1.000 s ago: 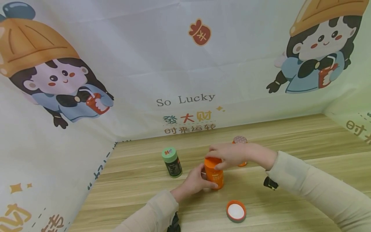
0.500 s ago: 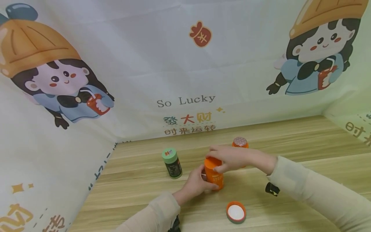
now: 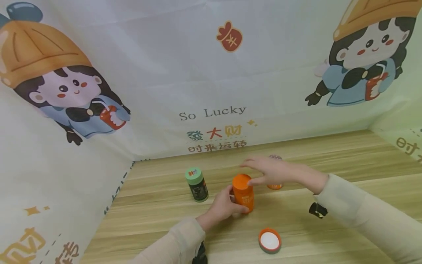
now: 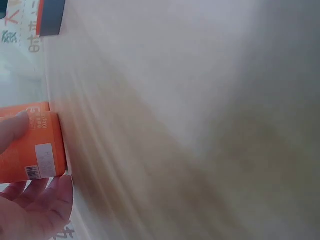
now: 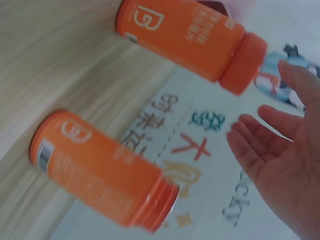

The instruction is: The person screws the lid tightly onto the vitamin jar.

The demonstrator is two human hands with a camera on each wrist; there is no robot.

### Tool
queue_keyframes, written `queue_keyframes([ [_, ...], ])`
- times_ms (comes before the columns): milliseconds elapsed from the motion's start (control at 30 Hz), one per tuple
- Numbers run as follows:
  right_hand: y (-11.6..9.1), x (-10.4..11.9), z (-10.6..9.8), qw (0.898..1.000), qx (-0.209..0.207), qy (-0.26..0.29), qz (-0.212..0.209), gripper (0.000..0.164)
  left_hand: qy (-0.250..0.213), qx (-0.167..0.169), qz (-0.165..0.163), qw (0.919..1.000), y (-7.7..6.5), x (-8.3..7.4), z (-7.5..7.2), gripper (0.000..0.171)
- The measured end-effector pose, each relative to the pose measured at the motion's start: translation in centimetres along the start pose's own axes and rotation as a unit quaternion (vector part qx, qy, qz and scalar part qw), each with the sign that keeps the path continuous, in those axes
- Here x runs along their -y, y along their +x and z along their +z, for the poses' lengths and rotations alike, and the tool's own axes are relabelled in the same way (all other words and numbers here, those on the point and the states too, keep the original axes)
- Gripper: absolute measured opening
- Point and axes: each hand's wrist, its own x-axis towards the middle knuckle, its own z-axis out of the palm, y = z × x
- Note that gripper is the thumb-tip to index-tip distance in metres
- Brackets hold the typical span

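My left hand [image 3: 221, 207] grips the lower part of an upright orange bottle [image 3: 246, 201], thumb in front and fingers behind. An orange cap [image 3: 242, 182] sits on that bottle. My right hand [image 3: 271, 170] hovers at the cap's right side, fingers extended and apart, holding nothing. In the right wrist view its fingers show clear of the capped bottle [image 5: 180, 37]. Behind the right hand stands a second orange bottle [image 3: 275, 186], partly hidden; its uncapped neck shows in the right wrist view. A loose cap [image 3: 269, 241] with a white liner lies upturned nearest me.
A dark jar [image 3: 199, 191] with a green lid stands left of the capped bottle. Printed cloth [image 3: 158, 88] walls the wooden table [image 3: 138, 212] at the back and both sides. A small black device [image 3: 318, 210] shows under my right sleeve.
My right hand has come off the cap, its fingers opening and shifting up and right. The cap's top is now uncovered. My left hand keeps its grip on the bottle.
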Motion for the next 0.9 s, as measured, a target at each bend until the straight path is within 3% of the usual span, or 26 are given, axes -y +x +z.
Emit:
queue_keyframes([
  [100, -0.7, -1.1, -0.7, 0.998, -0.056, 0.012, 0.004, 0.048, -0.015, -0.015, -0.012, 0.9997, 0.6, 0.2, -0.2, 0.056],
  [200, -1.6, -2.2, -1.2, 0.995, -0.086, 0.034, 0.022, 0.047, -0.028, -0.033, -0.03, 0.9986, 1.3, 0.3, -0.5, 0.058],
  [533, -4.4, -5.4, -0.6, 0.981, -0.111, 0.09, 0.13, 0.064, -0.021, -0.062, -0.059, 0.9961, 3.1, 0.2, -1.1, 0.064],
  [700, -5.3, -5.9, 0.6, 0.972, -0.118, 0.136, 0.148, 0.069, -0.01, -0.08, -0.082, 0.9934, 4.0, 0.4, -1.3, 0.065],
  [900, -5.5, -6.2, 2.1, 0.96, -0.112, 0.176, 0.187, 0.076, -0.013, -0.083, -0.08, 0.9933, 4.7, 0.9, -1.3, 0.066],
])
